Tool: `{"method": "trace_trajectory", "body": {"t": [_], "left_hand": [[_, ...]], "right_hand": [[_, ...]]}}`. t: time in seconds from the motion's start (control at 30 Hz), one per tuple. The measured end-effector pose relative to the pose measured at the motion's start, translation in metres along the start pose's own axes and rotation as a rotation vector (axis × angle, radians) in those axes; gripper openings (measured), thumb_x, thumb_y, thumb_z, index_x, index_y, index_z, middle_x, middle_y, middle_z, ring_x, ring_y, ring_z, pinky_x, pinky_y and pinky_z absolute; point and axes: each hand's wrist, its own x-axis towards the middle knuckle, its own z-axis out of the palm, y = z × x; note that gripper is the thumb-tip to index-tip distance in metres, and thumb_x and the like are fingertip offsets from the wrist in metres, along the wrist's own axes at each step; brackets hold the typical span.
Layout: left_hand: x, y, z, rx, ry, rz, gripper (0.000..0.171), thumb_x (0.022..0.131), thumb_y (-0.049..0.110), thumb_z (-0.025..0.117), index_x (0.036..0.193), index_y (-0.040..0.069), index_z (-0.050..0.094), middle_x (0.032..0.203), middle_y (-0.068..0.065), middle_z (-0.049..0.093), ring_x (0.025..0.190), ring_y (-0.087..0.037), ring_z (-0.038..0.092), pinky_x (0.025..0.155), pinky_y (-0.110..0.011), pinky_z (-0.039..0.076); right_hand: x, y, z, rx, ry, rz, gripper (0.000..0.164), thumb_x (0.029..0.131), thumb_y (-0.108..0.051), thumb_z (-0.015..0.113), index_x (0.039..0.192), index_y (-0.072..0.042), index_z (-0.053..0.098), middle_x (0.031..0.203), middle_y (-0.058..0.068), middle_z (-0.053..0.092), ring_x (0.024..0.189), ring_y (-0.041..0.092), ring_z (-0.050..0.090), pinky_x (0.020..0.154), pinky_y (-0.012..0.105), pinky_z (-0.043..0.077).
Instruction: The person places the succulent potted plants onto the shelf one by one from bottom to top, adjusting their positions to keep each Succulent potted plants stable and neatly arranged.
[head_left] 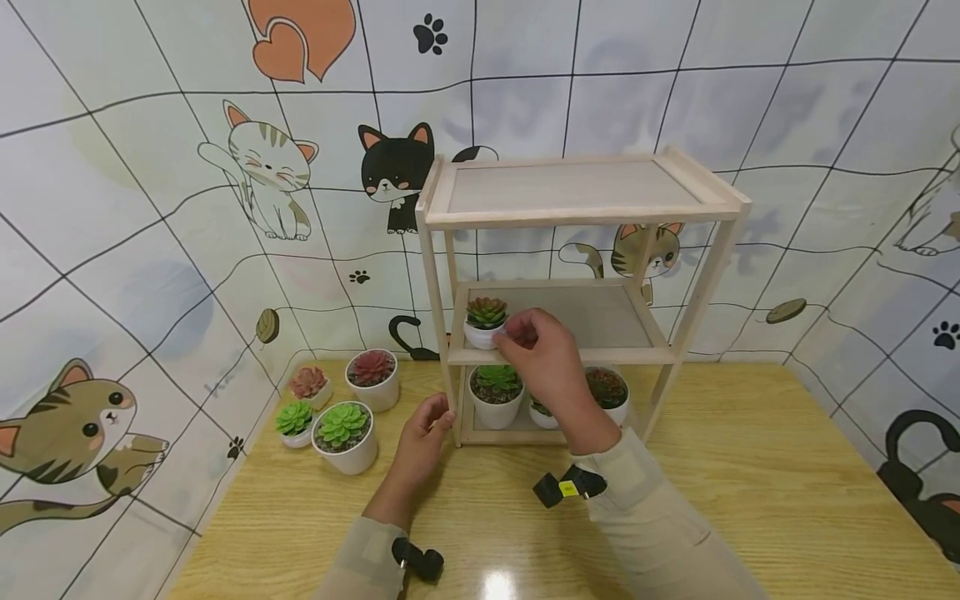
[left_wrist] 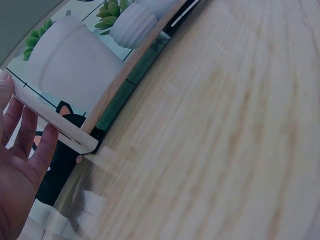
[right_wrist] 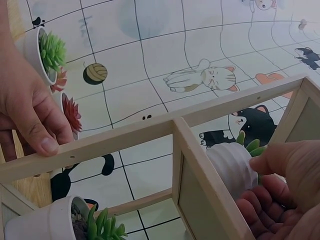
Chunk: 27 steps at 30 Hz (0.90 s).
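Observation:
A small potted succulent point(head_left: 486, 335) with green, red-tipped leaves stands at the left end of the middle tier of a wooden shelf rack point(head_left: 585, 215). My right hand point(head_left: 551, 357) pinches the side of its ridged white pot point(right_wrist: 227, 167) between thumb and fingers. Low on the rack's left front post, my left hand point(head_left: 423, 437) grips the wood; the right wrist view shows the thumb on the post point(right_wrist: 117, 140). On the bottom tier sit a green succulent in a white pot point(head_left: 497, 408) and a reddish one point(head_left: 607, 396). A small pot point(head_left: 543, 414) between them is partly hidden by my right arm.
Left of the rack, several potted succulents stand on the wooden table point(head_left: 750, 467): large green point(head_left: 345, 442), small green point(head_left: 296, 425), dark red point(head_left: 372, 379) and small pink point(head_left: 309, 385). A cat-patterned wall covering point(head_left: 525, 117) rises behind the rack.

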Motion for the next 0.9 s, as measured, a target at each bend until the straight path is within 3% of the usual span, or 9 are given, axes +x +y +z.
{"method": "trace_trajectory", "body": {"t": [0.27,0.47,0.73,0.9], "left_hand": [[0.0,0.0,0.0,0.01,-0.008,0.005,0.032,0.107,0.022,0.059,0.135,0.008,0.06,0.133,-0.017,0.066,0.131,-0.031,0.059,0.11,-0.051,0.049],[-0.001,0.001,-0.001,0.008,-0.008,-0.029,0.032,0.107,0.024,0.059,0.136,0.01,0.06,0.135,-0.015,0.065,0.136,-0.032,0.056,0.113,-0.055,0.046],[-0.001,0.0,0.0,0.017,-0.005,-0.006,0.033,0.107,0.022,0.058,0.136,0.006,0.059,0.134,-0.018,0.065,0.134,-0.034,0.057,0.113,-0.055,0.047],[-0.001,0.0,0.001,0.036,0.004,0.006,0.033,0.107,0.021,0.058,0.136,0.006,0.059,0.133,-0.018,0.066,0.133,-0.034,0.059,0.111,-0.053,0.049]], "right_hand": [[-0.01,0.001,-0.008,0.059,0.01,-0.019,0.018,0.101,-0.028,0.068,0.105,-0.011,0.07,0.098,0.008,0.067,0.091,0.022,0.06,0.083,0.037,0.05],[-0.025,0.005,-0.023,-0.002,0.045,-0.012,0.019,0.104,-0.029,0.064,0.106,-0.011,0.069,0.1,0.008,0.069,0.094,0.02,0.063,0.087,0.038,0.052],[-0.049,0.016,-0.057,-0.061,0.173,-0.014,0.021,0.105,-0.025,0.061,0.108,-0.006,0.069,0.101,0.012,0.07,0.095,0.02,0.064,0.082,0.025,0.051],[-0.062,0.031,-0.082,-0.09,0.311,-0.001,0.021,0.105,-0.022,0.061,0.11,-0.003,0.069,0.101,0.005,0.068,0.092,0.008,0.061,0.08,0.014,0.047]]}}
